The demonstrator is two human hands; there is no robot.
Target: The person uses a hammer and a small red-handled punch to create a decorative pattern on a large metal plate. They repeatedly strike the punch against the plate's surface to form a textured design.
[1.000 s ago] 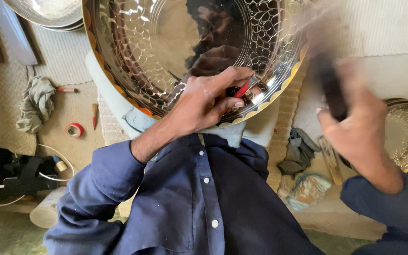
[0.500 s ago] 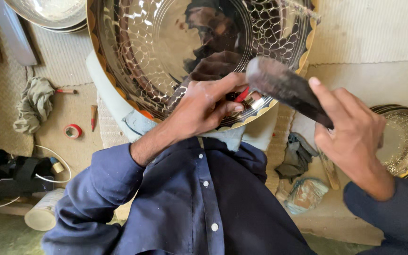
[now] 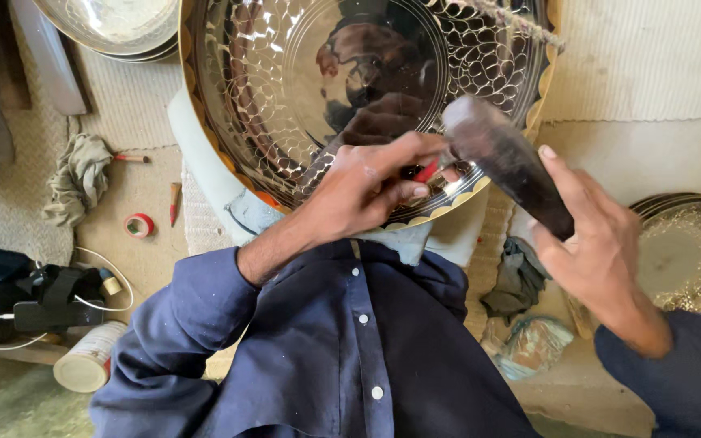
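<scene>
A large shiny metal tray (image 3: 285, 89) with an engraved scale pattern and a gold scalloped rim rests tilted over my lap. My left hand (image 3: 367, 191) lies on its lower rim, pinching a small red-handled punch (image 3: 425, 170) against the metal. My right hand (image 3: 594, 243) grips the dark handle of a hammer (image 3: 501, 154), whose head sits right beside the punch's top. Both arms wear dark blue sleeves.
Another engraved tray (image 3: 691, 251) lies at the right, and stacked trays (image 3: 115, 24) at the top left. On the floor to the left are a rag (image 3: 79, 178), red tape roll (image 3: 139, 225), a small tool (image 3: 174, 201), a tin can (image 3: 87, 365) and a black device with cables (image 3: 50, 296). Cloths (image 3: 521, 280) lie beside my right knee.
My right hand has swung the hammer from raised at the right down to the punch. My left hand stays on the tray's rim.
</scene>
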